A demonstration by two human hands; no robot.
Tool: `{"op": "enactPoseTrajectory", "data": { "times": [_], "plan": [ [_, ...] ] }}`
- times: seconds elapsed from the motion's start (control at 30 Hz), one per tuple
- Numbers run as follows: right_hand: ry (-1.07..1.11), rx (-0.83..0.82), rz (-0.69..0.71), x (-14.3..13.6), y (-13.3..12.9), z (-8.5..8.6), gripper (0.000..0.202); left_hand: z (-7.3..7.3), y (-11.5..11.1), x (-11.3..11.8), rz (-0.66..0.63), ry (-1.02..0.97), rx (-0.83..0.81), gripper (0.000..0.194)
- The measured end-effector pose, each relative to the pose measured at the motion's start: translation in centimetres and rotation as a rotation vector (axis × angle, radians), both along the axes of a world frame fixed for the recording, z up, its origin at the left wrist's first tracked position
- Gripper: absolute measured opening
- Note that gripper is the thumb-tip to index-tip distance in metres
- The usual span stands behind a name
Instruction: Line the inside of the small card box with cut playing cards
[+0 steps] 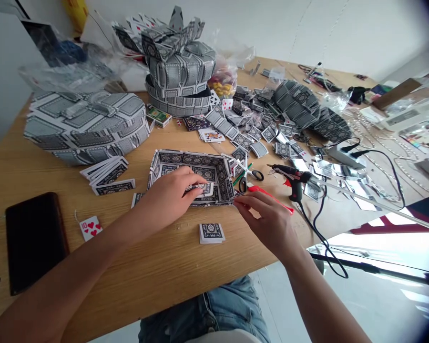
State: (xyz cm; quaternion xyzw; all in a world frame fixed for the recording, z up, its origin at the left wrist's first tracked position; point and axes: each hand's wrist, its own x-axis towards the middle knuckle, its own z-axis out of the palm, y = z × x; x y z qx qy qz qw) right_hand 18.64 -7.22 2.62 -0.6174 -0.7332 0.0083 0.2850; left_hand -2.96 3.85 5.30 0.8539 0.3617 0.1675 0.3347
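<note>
One phone [35,240], one scissors [252,177], one glue gun [292,180]

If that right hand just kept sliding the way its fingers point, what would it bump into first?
The right hand points left toward the card box; its near right corner, already at the fingertips, looks first, though depth is unclear.

Wooden table [157,271], light grain, pretty packed. On the left there's a black phone [35,240] lying flat, with a ten of hearts [90,227] face up just beside it. A small folded card block [211,233] sits near the front edge, and the open card tray [193,176] is behind it. Scissors [250,177] and a black glue gun [293,179] lie to the right, its cable running off the edge. A big round card drum [86,126] is at back left, loose folded cards [257,133] scattered across the far side.
</note>
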Motion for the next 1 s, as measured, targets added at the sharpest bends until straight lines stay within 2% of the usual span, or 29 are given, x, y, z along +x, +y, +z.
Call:
{"op": "enactPoseTrajectory", "data": {
  "times": [0.1,0.23,0.5,0.77,1.0],
  "plan": [
    [0.004,0.001,-0.005,0.0,-0.1,0.1,0.013,-0.1,0.3,0.0,-0.017,0.010,-0.046,0.014],
    [0.001,0.023,-0.016,0.0,-0.2,0.4,0.011,-0.4,0.5,0.0,-0.030,0.019,-0.048,0.011],
    [0.030,0.020,0.025,-0.8,0.1,-0.2,0.012,-1.2,0.6,0.1,-0.052,0.107,-0.086,0.008],
    [0.013,0.001,0.011,-1.4,0.0,-0.4,0.014,-2.2,0.4,0.5,-0.069,0.071,-0.078,0.009],
    [0.005,-0.009,0.007,-1.5,0.2,-0.4,0.016,-1.6,0.4,0.3,-0.017,0.067,-0.047,0.008]
  ]
}}
